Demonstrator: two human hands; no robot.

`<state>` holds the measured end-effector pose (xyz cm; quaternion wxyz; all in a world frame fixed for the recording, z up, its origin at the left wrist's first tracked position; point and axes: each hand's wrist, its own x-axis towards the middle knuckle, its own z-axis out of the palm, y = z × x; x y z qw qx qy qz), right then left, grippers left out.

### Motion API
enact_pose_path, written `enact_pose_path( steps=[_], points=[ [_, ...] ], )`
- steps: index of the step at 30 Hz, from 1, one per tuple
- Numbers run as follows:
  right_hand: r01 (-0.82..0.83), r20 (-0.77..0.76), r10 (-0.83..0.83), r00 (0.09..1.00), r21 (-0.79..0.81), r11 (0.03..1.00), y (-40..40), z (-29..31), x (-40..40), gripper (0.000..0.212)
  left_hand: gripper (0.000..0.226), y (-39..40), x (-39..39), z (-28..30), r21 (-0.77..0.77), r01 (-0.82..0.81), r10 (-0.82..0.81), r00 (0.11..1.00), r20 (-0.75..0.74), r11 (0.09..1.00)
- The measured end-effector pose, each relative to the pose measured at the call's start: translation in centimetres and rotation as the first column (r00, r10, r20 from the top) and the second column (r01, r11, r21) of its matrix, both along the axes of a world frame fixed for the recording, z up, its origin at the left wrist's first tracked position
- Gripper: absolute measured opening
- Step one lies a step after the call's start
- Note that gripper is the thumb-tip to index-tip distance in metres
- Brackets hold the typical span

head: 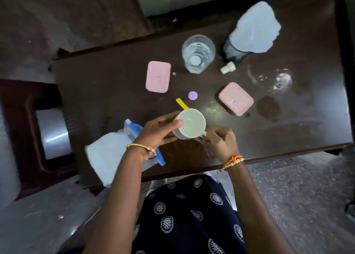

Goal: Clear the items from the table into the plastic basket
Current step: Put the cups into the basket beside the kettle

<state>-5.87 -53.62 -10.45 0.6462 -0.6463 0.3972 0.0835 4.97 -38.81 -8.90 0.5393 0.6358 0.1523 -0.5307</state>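
Note:
A white mug (191,123) is held above the near part of the dark brown table (107,77). My left hand (157,132) wraps its side, thumb on the rim. My right hand (221,141) pinches the handle on the mug's right. Two pink lidded boxes lie beyond: one (158,76) to the left, one (235,98) to the right. A clear glass (197,53), a small purple cap (192,95), a yellow strip (182,103) and a small white bottle (228,68) also lie on the table. No plastic basket shows.
A black mesh holder (233,51) with a pale sheet (255,27) in it stands at the far right. A white bag with a blue zip (113,154) lies at the table's near left corner. A dark red stool (23,123) stands left of the table.

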Motion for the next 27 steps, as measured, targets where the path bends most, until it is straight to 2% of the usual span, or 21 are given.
enact_pose_path(
  steps=[2,5,9,16,18,23,25,27],
  points=[
    [-0.094,0.021,0.092,0.996,0.105,0.990,1.8,0.1,2.7,0.038,0.017,3.1,1.5,0.0,0.020,-0.109,0.108,0.993,0.037,0.994],
    [-0.333,0.071,0.329,0.942,0.043,0.942,4.9,0.5,7.8,0.040,0.014,8.4,3.8,0.2,0.003,-0.294,0.292,0.953,0.084,0.956],
    [-0.515,0.091,0.515,0.852,-0.020,0.857,10.8,2.3,14.6,0.032,0.012,15.0,6.9,1.5,-0.070,-0.530,0.535,0.834,0.137,0.845],
    [-0.696,0.174,0.727,0.665,-0.209,0.687,22.9,6.3,25.0,0.020,0.008,24.5,13.1,5.4,-0.116,-0.834,0.829,0.503,0.244,0.540],
    [-0.732,0.180,0.770,0.612,-0.240,0.637,26.9,7.3,27.5,0.023,0.010,27.3,14.7,6.3,-0.125,-0.900,0.888,0.376,0.266,0.418],
    [-0.769,0.192,0.813,0.549,-0.265,0.582,34.3,7.6,30.9,0.033,0.017,31.8,16.9,6.8,-0.178,-0.977,0.951,0.059,0.303,0.117],
    [-0.775,0.187,0.828,0.529,-0.291,0.561,36.9,7.2,31.8,0.028,0.012,33.6,17.4,6.6,-0.215,-0.975,0.946,-0.015,0.324,0.058],
    [-0.782,0.188,0.845,0.501,-0.321,0.534,38.8,6.8,32.5,0.021,0.009,35.1,17.8,6.2,-0.223,-0.975,0.939,-0.054,0.340,0.025]
  ],
)
